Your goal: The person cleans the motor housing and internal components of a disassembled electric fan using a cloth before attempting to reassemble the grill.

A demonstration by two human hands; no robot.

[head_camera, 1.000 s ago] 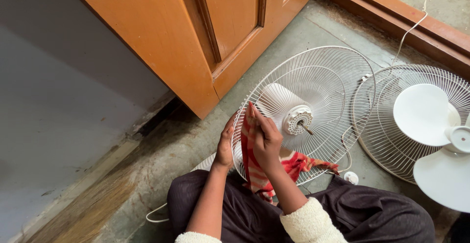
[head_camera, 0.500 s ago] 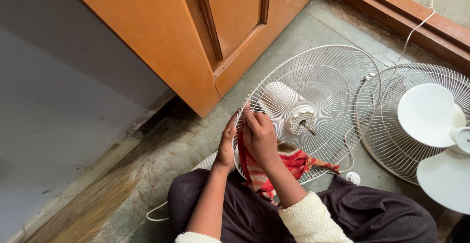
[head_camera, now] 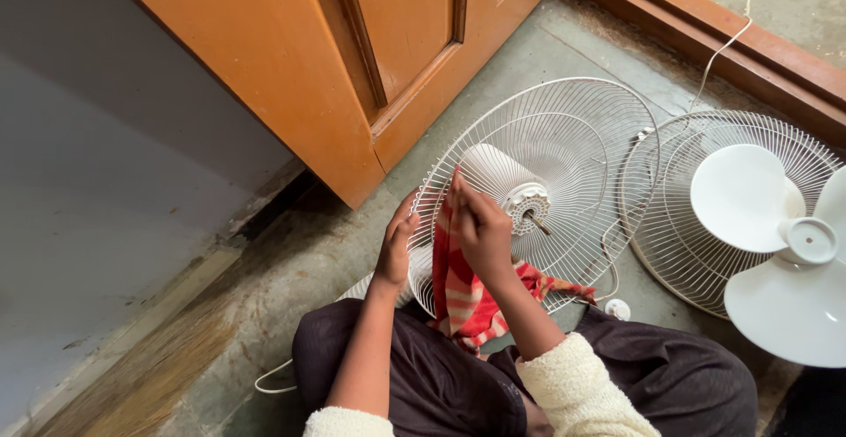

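Observation:
I sit on the floor with a white wire fan guard (head_camera: 573, 146) tilted up in front of my knees; a white motor housing (head_camera: 498, 177) with a bare shaft sits at its centre. My left hand (head_camera: 395, 248) grips the guard's near left rim. My right hand (head_camera: 480, 225) presses a red and cream striped cloth (head_camera: 463, 292) against the wires just left of the motor. The cloth hangs down onto my lap.
A second wire guard (head_camera: 670, 225) lies flat on the floor to the right, with white fan blades (head_camera: 775, 252) resting on it. A small white cap (head_camera: 618, 309) lies by my knee. A wooden door (head_camera: 352, 58) stands ahead, a grey wall at left, a white cord behind.
My right hand has slid the cloth slightly along the guard's wires near the motor. My left hand keeps its hold on the rim.

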